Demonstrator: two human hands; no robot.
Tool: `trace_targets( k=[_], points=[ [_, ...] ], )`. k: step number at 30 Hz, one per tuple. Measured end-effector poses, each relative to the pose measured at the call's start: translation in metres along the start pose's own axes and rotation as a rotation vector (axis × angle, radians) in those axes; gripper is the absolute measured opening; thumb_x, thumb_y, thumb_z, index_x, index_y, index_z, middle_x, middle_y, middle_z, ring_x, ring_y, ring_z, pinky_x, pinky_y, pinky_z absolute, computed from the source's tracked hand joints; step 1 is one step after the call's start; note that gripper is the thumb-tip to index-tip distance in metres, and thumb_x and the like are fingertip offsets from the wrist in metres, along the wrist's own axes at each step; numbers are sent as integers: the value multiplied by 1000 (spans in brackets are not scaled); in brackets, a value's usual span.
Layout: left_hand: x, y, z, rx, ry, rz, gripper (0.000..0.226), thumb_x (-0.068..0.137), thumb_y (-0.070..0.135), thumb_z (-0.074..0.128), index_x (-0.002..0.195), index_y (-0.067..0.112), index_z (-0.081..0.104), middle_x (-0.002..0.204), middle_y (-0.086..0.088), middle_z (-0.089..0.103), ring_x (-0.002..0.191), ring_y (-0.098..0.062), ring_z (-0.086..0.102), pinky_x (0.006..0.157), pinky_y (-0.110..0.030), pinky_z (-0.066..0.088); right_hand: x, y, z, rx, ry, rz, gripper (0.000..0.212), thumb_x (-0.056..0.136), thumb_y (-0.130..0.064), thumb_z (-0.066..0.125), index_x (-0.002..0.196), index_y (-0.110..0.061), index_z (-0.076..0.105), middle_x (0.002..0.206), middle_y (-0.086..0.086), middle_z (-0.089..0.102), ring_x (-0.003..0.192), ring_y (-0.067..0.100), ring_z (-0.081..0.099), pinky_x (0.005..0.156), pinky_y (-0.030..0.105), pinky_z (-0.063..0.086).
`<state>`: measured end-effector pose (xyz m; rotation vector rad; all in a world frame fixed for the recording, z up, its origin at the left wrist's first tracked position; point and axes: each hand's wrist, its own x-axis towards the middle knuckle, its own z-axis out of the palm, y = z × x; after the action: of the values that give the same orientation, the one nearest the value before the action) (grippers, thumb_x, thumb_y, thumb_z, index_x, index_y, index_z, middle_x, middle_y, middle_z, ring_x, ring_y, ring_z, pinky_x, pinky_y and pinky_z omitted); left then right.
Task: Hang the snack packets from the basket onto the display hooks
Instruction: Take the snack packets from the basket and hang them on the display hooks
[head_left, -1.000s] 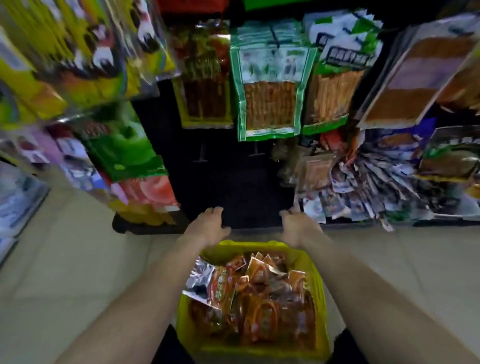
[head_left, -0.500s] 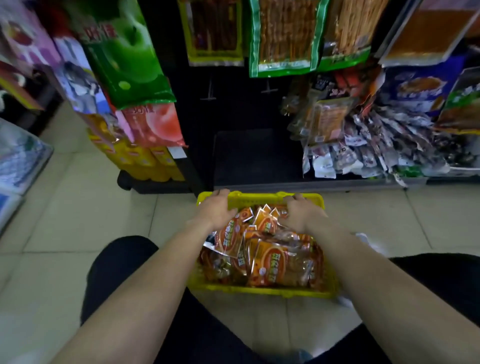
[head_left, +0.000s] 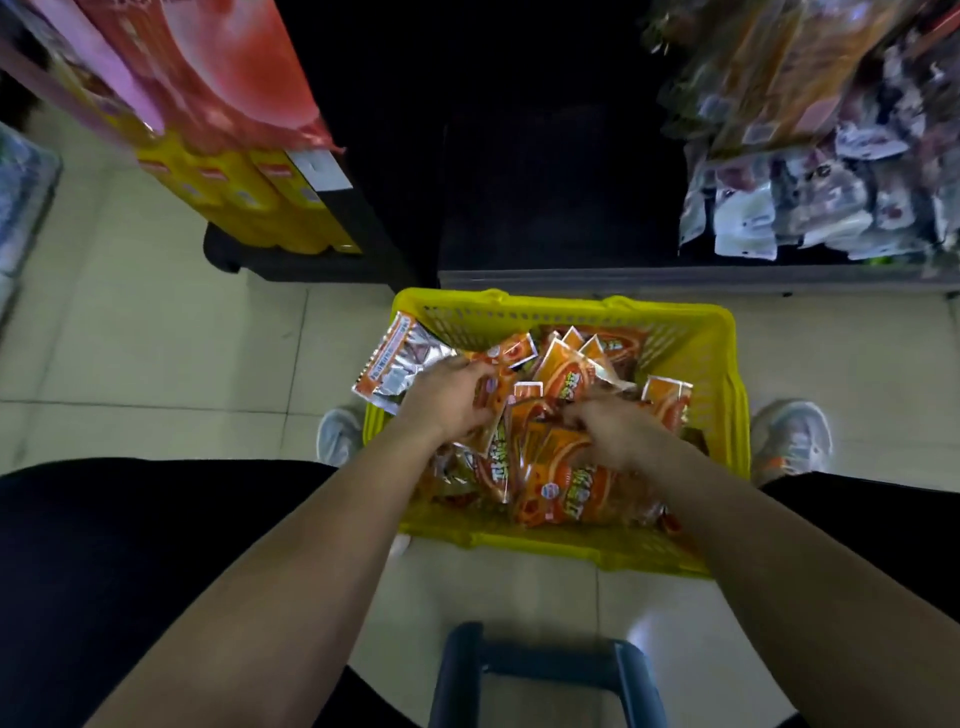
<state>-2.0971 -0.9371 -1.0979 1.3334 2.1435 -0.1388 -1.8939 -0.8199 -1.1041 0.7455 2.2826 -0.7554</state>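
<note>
Many snack packets (head_left: 566, 379) fill the basket (head_left: 727, 364) right under your hands. Your left hand (head_left: 452, 400) pinches one; your right hand (head_left: 618, 434) digs in, hold unclear. Likely light, crinkly, slippery foil: pinch the flat top seal, not the puffy middle.

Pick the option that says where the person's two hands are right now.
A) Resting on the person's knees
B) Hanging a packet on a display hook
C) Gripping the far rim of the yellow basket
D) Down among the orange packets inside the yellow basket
D: the left hand and the right hand are both down among the orange snack packets inside the yellow basket, off its rim.
</note>
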Motion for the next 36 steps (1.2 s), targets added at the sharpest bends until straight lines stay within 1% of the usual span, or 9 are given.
trace_targets(
  k=[3,7,11,16,19,25,29,31,36],
  points=[
    [13,-3,-6,244,64,59,69,84,41,72,146,34,43,151,1,44,139,-26,36,114,-46,31,3,8,-6,97,130,40,60,87,-40,72,141,-26,51,140,6,55,127,29,54,103,39,46],
    [26,-8,-14,377,10,11,94,80,22,77,155,37,22,167,0,13,154,-29,6,122,-55,5,2,25,-16,262,329,162,39,89,-41,70,124,-27,59,118,7,69,110,33,64,88,40,52],
    [23,-18,-13,525,-57,-72,95,84,35,72,158,31,12,160,-4,32,147,-33,22,118,-53,16,-4,35,-13,407,481,288,44,86,-44,73,124,-27,59,114,8,70,106,37,64,82,41,52],
    [13,-22,-8,564,-3,-107,52,84,44,69,131,28,55,133,-2,62,130,-28,44,104,-42,34,-6,41,-14,658,610,366,45,81,-39,80,118,-20,66,114,3,72,105,28,66,82,36,51],
    [7,-22,-20,528,0,-193,57,75,62,75,115,22,66,120,-4,68,117,-27,56,93,-37,43,-9,37,-20,711,631,318,36,86,-37,77,116,-18,69,109,1,73,100,23,66,79,30,46],
    [-19,-26,-70,-234,138,-352,46,70,65,77,91,25,67,93,3,67,87,-21,62,74,-33,46,-18,29,-30,830,653,296,20,93,-29,68,109,-18,73,101,3,72,94,22,67,78,30,49],
    [-38,-3,-70,-893,144,-308,36,81,49,77,103,22,72,101,3,75,85,-15,68,74,-30,52,-28,30,-31,831,695,323,18,92,-32,69,106,-21,71,102,3,73,92,24,67,84,38,55],
    [-37,15,-55,-967,118,-311,38,83,52,73,103,20,72,100,-2,75,80,-17,67,73,-32,54,-33,30,-34,901,725,294,9,93,-30,69,99,-23,70,94,0,71,81,16,65,72,29,51],
    [-23,46,-28,-1008,182,-332,33,92,49,65,115,25,66,120,1,70,113,-26,64,101,-43,49,-34,33,-37,1025,795,264,21,96,-34,65,98,-14,71,82,-2,71,73,17,67,58,26,47]
  ],
)
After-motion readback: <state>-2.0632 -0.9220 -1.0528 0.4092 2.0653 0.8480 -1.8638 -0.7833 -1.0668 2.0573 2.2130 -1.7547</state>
